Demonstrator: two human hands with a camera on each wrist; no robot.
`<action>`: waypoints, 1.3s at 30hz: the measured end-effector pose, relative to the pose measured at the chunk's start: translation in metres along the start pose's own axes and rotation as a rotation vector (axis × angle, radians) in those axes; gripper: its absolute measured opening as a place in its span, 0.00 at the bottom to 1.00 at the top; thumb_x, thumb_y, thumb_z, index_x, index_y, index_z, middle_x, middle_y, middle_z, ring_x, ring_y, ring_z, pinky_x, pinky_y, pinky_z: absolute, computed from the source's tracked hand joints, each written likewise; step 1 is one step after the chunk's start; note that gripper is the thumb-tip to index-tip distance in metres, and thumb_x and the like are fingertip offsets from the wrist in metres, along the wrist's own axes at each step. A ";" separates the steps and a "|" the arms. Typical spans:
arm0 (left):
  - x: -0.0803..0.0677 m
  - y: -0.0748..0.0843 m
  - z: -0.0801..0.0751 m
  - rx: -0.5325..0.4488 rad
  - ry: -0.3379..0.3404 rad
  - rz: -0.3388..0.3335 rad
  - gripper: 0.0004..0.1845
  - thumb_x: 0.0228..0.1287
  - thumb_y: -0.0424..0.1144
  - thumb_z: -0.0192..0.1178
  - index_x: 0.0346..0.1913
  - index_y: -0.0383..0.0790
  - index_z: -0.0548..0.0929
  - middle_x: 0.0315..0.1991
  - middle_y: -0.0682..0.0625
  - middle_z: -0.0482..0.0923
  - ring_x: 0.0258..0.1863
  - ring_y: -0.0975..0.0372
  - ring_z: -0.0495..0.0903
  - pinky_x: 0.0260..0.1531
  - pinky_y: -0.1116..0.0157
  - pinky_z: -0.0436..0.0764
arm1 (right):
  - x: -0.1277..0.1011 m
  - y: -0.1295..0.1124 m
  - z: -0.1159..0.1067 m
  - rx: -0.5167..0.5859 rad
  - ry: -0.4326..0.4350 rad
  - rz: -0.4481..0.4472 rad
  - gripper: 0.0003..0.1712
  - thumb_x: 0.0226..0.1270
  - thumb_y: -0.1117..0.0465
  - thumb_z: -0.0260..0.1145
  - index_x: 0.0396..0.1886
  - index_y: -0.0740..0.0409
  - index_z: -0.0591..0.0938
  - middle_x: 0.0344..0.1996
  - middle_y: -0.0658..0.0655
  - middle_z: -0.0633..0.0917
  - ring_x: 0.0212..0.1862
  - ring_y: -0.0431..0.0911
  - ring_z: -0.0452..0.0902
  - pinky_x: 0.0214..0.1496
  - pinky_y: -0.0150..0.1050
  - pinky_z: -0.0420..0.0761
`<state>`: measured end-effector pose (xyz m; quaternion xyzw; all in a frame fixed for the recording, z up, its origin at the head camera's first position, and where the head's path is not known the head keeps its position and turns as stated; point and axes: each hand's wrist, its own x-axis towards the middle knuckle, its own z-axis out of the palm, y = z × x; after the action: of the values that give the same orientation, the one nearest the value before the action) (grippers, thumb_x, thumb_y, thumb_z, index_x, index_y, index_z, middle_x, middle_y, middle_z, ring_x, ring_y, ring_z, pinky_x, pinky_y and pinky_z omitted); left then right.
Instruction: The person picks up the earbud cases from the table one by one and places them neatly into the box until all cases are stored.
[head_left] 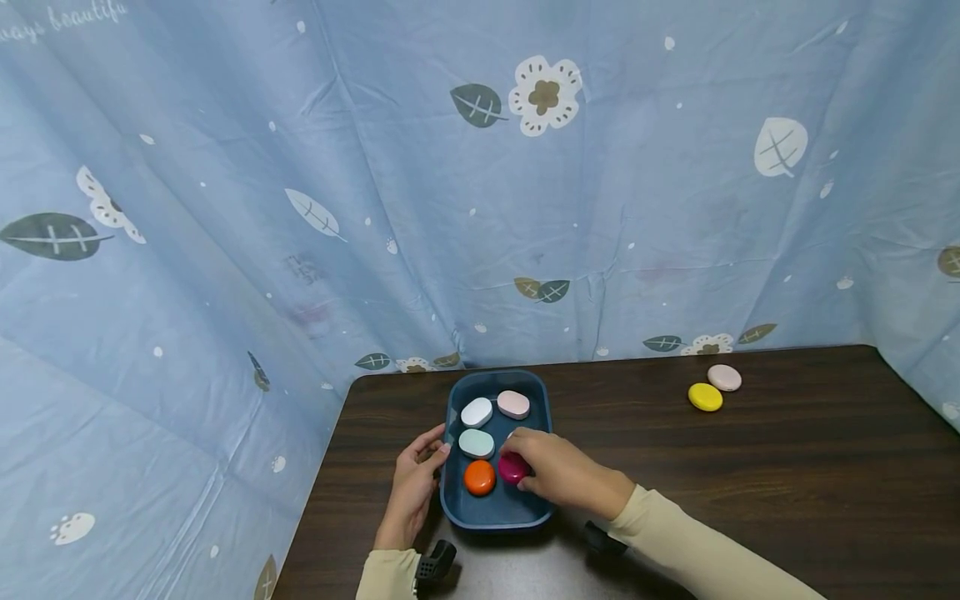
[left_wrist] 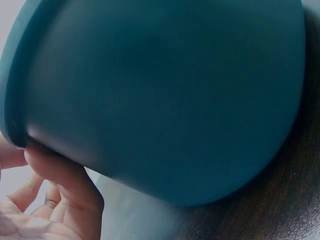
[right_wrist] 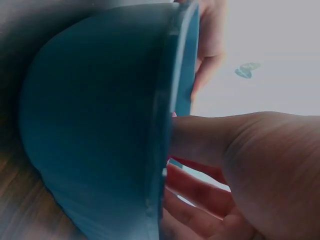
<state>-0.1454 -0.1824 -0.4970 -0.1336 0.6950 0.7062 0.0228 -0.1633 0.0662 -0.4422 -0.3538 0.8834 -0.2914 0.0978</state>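
Observation:
A dark blue plastic basin [head_left: 497, 527] stands on the table; its outer wall fills much of both wrist views. My left hand [head_left: 415, 479] holds the basin's left rim between thumb and fingers. In the left wrist view the thumb [left_wrist: 65, 172] sits just under the rim. Inside the basin, toward its near right side, my right hand [head_left: 558, 471] grips a smooth, round magenta piece [head_left: 513, 469] that looks like soap. Beside it lies an orange round piece [head_left: 480, 477]. Farther back are a mint oval [head_left: 476, 443], a white oval [head_left: 477, 412] and a pink oval [head_left: 513, 405].
On the dark wooden table [head_left: 750, 483], a yellow round piece [head_left: 705, 397] and a pale pink one [head_left: 724, 377] lie close together at the back right. A blue patterned curtain [head_left: 420, 200] hangs behind the table and along its left side.

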 end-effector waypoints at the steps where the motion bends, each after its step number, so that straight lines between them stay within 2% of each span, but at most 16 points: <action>1: 0.000 0.000 0.000 -0.001 0.000 0.000 0.22 0.80 0.34 0.58 0.72 0.33 0.77 0.48 0.46 0.74 0.45 0.53 0.74 0.36 0.65 0.74 | 0.000 0.000 0.000 -0.001 -0.007 0.000 0.23 0.62 0.68 0.80 0.56 0.63 0.86 0.50 0.56 0.85 0.46 0.47 0.82 0.50 0.41 0.87; 7: 0.001 0.001 0.001 0.004 0.005 -0.006 0.22 0.80 0.35 0.58 0.72 0.34 0.77 0.49 0.45 0.74 0.47 0.52 0.73 0.39 0.63 0.72 | -0.001 0.000 0.001 0.031 -0.017 -0.010 0.22 0.64 0.69 0.78 0.57 0.65 0.85 0.51 0.59 0.86 0.47 0.48 0.82 0.52 0.43 0.87; 11: 0.001 0.001 0.002 0.006 0.005 -0.018 0.22 0.80 0.35 0.58 0.72 0.35 0.77 0.49 0.45 0.74 0.48 0.52 0.73 0.39 0.63 0.72 | -0.006 0.001 -0.001 0.059 0.014 0.004 0.21 0.65 0.69 0.77 0.57 0.66 0.85 0.54 0.61 0.86 0.51 0.53 0.83 0.57 0.50 0.86; 14: 0.001 0.001 0.002 0.003 0.002 -0.018 0.22 0.80 0.35 0.58 0.72 0.34 0.77 0.49 0.45 0.74 0.48 0.52 0.73 0.39 0.63 0.72 | -0.011 0.003 -0.004 0.074 0.083 0.025 0.21 0.65 0.71 0.76 0.57 0.65 0.85 0.55 0.60 0.86 0.54 0.56 0.83 0.59 0.54 0.84; 18: 0.001 0.001 0.003 0.002 -0.001 -0.015 0.22 0.80 0.35 0.59 0.72 0.34 0.77 0.49 0.45 0.74 0.48 0.52 0.73 0.39 0.63 0.72 | -0.023 0.011 -0.013 0.079 0.239 0.039 0.22 0.63 0.72 0.77 0.56 0.64 0.85 0.54 0.59 0.86 0.55 0.57 0.84 0.60 0.54 0.83; 22: 0.001 0.002 0.002 0.002 -0.002 -0.018 0.22 0.80 0.35 0.59 0.72 0.35 0.77 0.49 0.45 0.73 0.49 0.52 0.73 0.39 0.62 0.71 | -0.040 0.029 -0.022 0.039 0.416 0.049 0.23 0.60 0.73 0.79 0.55 0.63 0.86 0.53 0.59 0.87 0.55 0.55 0.85 0.56 0.53 0.85; 26: 0.001 0.003 0.002 0.004 -0.002 -0.024 0.23 0.80 0.36 0.59 0.73 0.35 0.77 0.50 0.45 0.73 0.49 0.52 0.72 0.40 0.61 0.72 | -0.060 0.051 -0.034 -0.003 0.534 0.086 0.24 0.60 0.73 0.79 0.56 0.65 0.86 0.53 0.62 0.86 0.54 0.58 0.85 0.53 0.56 0.85; 33: 0.001 0.003 0.000 0.004 -0.003 -0.023 0.23 0.81 0.37 0.58 0.73 0.36 0.76 0.50 0.46 0.73 0.50 0.52 0.72 0.41 0.61 0.73 | -0.095 0.092 -0.051 -0.052 0.608 0.220 0.26 0.60 0.73 0.78 0.59 0.69 0.83 0.54 0.70 0.84 0.54 0.66 0.83 0.52 0.64 0.82; 39: 0.001 0.001 0.000 0.006 -0.004 -0.024 0.23 0.80 0.36 0.58 0.73 0.35 0.76 0.50 0.45 0.73 0.50 0.52 0.72 0.41 0.61 0.72 | -0.116 0.124 -0.058 -0.091 0.658 0.281 0.26 0.60 0.74 0.77 0.59 0.72 0.82 0.54 0.74 0.83 0.54 0.71 0.80 0.51 0.68 0.79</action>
<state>-0.1465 -0.1830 -0.4963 -0.1406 0.6954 0.7039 0.0331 -0.1711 0.2426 -0.4710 -0.1202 0.9196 -0.3337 -0.1687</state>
